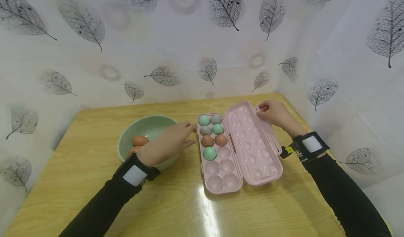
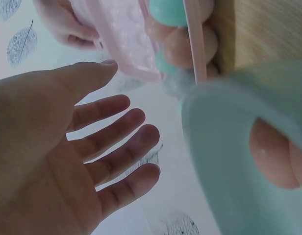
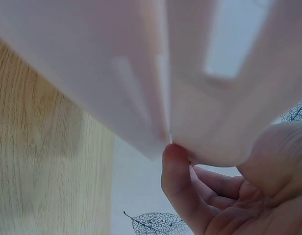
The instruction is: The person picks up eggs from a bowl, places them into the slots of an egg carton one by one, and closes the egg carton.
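A pink plastic egg carton [image 1: 227, 167] lies unfolded on the table, its lid [image 1: 249, 146] leaning out to the right. Its far cups hold green eggs [image 1: 209, 153], greyish eggs and brown eggs [image 1: 207, 141]; the nearer cups show bare pink plastic. My right hand [image 1: 277, 115] pinches the lid's outer flap [image 3: 210, 132] between thumb and fingers near the far corner. Over the bowl's right side reaches my left hand [image 1: 167, 142], fingertips at the carton's left edge; whether they touch it I cannot tell. In the left wrist view its fingers [image 2: 126, 156] are extended and spread, holding nothing.
To the carton's left stands a pale green bowl [image 1: 121, 144] with brown eggs [image 1: 140, 140] in it, partly hidden by my left arm. A leaf-print cloth [image 1: 186, 79] hangs behind and beside the wooden table [image 1: 170, 209].
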Motion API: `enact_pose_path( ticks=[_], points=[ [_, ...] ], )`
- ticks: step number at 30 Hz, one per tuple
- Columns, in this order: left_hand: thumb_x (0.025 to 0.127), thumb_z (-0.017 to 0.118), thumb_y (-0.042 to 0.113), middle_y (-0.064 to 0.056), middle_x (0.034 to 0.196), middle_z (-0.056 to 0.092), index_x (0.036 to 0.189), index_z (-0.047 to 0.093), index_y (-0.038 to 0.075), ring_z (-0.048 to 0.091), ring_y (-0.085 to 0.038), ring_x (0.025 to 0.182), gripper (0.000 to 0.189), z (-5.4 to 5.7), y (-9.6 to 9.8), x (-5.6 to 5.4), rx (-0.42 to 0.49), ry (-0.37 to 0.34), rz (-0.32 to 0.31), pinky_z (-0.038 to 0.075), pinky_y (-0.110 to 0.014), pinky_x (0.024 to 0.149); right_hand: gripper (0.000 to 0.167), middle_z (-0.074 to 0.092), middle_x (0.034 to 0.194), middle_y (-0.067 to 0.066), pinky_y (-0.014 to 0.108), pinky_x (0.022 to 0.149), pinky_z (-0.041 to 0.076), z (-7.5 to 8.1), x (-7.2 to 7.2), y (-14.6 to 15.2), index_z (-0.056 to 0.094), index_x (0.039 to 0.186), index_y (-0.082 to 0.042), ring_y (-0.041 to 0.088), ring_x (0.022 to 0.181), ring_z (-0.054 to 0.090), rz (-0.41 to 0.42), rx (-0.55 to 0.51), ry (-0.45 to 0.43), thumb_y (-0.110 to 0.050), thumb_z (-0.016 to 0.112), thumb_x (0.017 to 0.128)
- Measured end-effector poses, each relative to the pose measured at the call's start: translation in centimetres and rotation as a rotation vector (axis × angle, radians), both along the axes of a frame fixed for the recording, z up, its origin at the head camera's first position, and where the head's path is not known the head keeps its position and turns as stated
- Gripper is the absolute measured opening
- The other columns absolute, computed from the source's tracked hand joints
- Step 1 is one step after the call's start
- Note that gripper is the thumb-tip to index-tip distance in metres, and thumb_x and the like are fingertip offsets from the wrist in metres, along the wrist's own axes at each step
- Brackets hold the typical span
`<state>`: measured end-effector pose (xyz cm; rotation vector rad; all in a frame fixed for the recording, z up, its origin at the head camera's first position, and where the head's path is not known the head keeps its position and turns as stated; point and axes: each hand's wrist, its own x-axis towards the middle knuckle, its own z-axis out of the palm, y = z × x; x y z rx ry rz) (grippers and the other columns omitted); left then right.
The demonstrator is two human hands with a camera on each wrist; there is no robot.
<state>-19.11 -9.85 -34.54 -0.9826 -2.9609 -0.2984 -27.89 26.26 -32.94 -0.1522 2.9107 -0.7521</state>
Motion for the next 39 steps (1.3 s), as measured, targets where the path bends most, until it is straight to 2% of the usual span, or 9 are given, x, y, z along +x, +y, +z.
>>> enact_pose_path(
  ticks=[7, 12, 15, 20, 22, 27, 29, 34, 39],
  points=[
    [0.101, 0.064, 0.029, -0.013, 0.118, 0.066, 0.128, 0.060, 0.005, 0.068, -0.024, 0.097, 0.037, 0.7, -1.7, -0.5, -0.032, -0.029, 0.069, 0.058, -0.037, 0.078, 0.045, 0.065, 0.122, 0.028, 0.048, 0.091, 0.055, 0.1, 0.1, 0.0, 0.059, 0.131, 0.007, 0.039, 0.108, 0.063, 0.002, 0.004, 0.007, -0.023, 0.059, 0.097],
    [0.101, 0.063, 0.029, -0.012, 0.121, 0.066, 0.131, 0.059, 0.006, 0.068, -0.023, 0.098, 0.038, 0.7, -3.4, -0.7, -0.024, -0.065, 0.124, 0.058, -0.038, 0.080, 0.046, 0.065, 0.123, 0.028, 0.048, 0.092, 0.055, 0.1, 0.1, 0.0, 0.058, 0.132, 0.007, 0.039, 0.109, 0.063, -0.002, -0.001, 0.002, -0.023, 0.058, 0.097],
    [0.100, 0.064, 0.029, -0.011, 0.123, 0.066, 0.132, 0.059, 0.006, 0.068, -0.023, 0.103, 0.040, 0.5, -4.5, -0.7, -0.012, -0.066, 0.136, 0.058, -0.040, 0.085, 0.045, 0.064, 0.122, 0.028, 0.048, 0.092, 0.055, 0.1, 0.0, 0.0, 0.058, 0.131, 0.007, 0.039, 0.108, 0.063, -0.004, 0.000, 0.002, -0.023, 0.058, 0.097],
    [0.100, 0.065, 0.027, -0.015, 0.133, 0.064, 0.135, 0.057, 0.004, 0.063, -0.029, 0.122, 0.043, -0.1, -6.4, -0.8, 0.002, -0.051, 0.126, 0.053, -0.046, 0.102, 0.044, 0.065, 0.121, 0.028, 0.047, 0.091, 0.055, 0.1, 0.0, 0.0, 0.059, 0.130, 0.007, 0.038, 0.107, 0.064, -0.006, -0.004, 0.001, -0.022, 0.057, 0.097],
    [0.100, 0.064, 0.027, -0.015, 0.131, 0.065, 0.134, 0.057, 0.004, 0.063, -0.030, 0.123, 0.042, -0.4, -7.1, -1.0, 0.014, -0.062, 0.123, 0.053, -0.047, 0.103, 0.044, 0.065, 0.121, 0.028, 0.047, 0.091, 0.055, 0.0, -0.1, 0.0, 0.059, 0.130, 0.007, 0.038, 0.107, 0.064, -0.002, -0.004, 0.004, -0.022, 0.058, 0.097],
    [0.101, 0.062, 0.027, -0.012, 0.126, 0.067, 0.129, 0.060, 0.009, 0.065, -0.027, 0.115, 0.034, -0.8, -8.0, -1.2, 0.055, -0.209, 0.169, 0.053, -0.046, 0.096, 0.044, 0.065, 0.120, 0.028, 0.047, 0.089, 0.056, 0.1, 0.0, 0.1, 0.060, 0.129, 0.007, 0.038, 0.106, 0.064, 0.003, 0.000, 0.007, -0.022, 0.058, 0.097],
    [0.100, 0.063, 0.027, -0.012, 0.129, 0.066, 0.129, 0.060, 0.010, 0.063, -0.028, 0.118, 0.034, -0.8, -8.1, -1.3, 0.085, -0.304, 0.189, 0.052, -0.047, 0.098, 0.044, 0.065, 0.121, 0.028, 0.047, 0.089, 0.056, 0.1, 0.0, 0.1, 0.059, 0.130, 0.007, 0.038, 0.106, 0.064, -0.002, 0.001, -0.001, -0.022, 0.058, 0.097],
    [0.097, 0.067, 0.028, -0.011, 0.129, 0.063, 0.131, 0.059, 0.010, 0.059, -0.026, 0.119, 0.040, -1.1, -7.8, -1.9, 0.144, -0.483, 0.219, 0.049, -0.047, 0.100, 0.045, 0.064, 0.123, 0.028, 0.047, 0.091, 0.056, 0.2, 0.0, 0.0, 0.058, 0.132, 0.006, 0.038, 0.109, 0.063, -0.013, 0.001, -0.023, -0.023, 0.057, 0.098],
    [0.095, 0.070, 0.028, -0.008, 0.120, 0.066, 0.126, 0.062, 0.010, 0.060, -0.024, 0.110, 0.038, -1.2, -7.5, -2.4, 0.117, -0.503, 0.186, 0.050, -0.045, 0.096, 0.046, 0.063, 0.124, 0.027, 0.048, 0.092, 0.056, 0.1, 0.0, 0.0, 0.058, 0.133, 0.005, 0.039, 0.110, 0.063, -0.018, -0.007, -0.036, -0.024, 0.057, 0.098]
  ],
)
